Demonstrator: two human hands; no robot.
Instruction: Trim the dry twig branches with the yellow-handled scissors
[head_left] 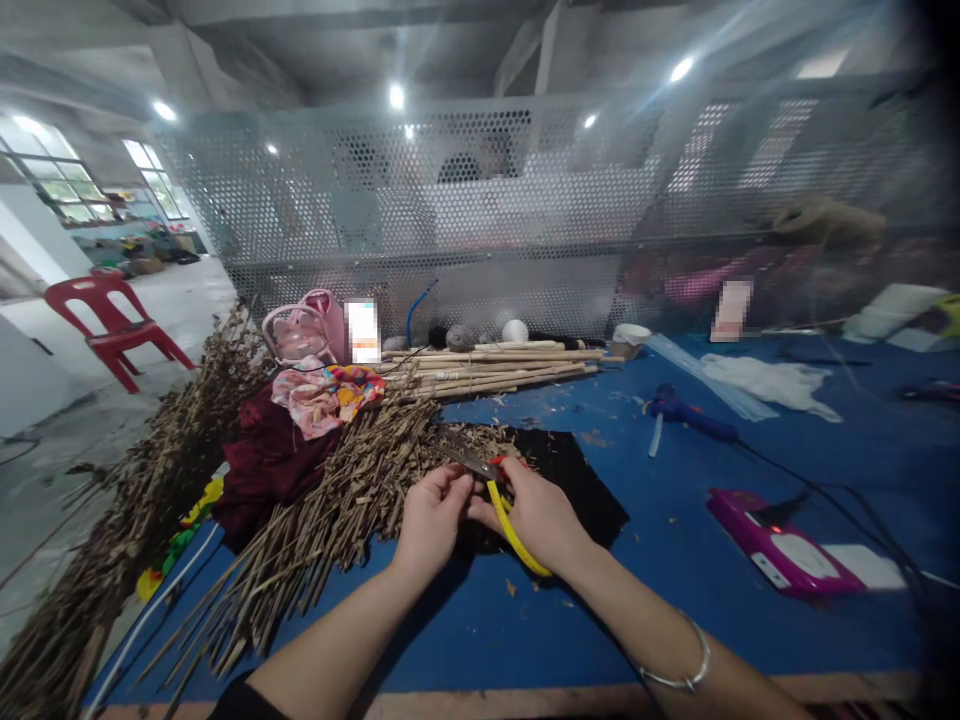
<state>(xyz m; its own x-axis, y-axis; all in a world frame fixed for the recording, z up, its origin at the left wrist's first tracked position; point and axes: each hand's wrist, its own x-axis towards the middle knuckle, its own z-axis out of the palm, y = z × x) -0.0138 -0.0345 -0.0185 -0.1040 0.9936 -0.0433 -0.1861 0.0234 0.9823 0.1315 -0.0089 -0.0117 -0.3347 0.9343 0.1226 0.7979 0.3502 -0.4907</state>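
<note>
My right hand [541, 512] is closed round a pair of scissors [472, 460], whose metal blades point up and to the left. Red shows by the fingers, and a yellow curved band, apparently part of the handle, runs below the palm. Thumb and fingertips of my left hand [433, 512] are pinched together just under the blades; whatever they hold is hidden. Both hands are over a black cloth [581, 480] strewn with bits of dry plant. A heap of dried brown stalks [352, 480] lies beside my left hand.
More dried stems [142, 500] stand at the left by a maroon cloth [277, 470]. Pale sticks [495, 370] lie behind my hands. A blue glue gun [694, 415], a magenta device [787, 545] and cables are at the right. Perforated metal panels [465, 220] close off the back.
</note>
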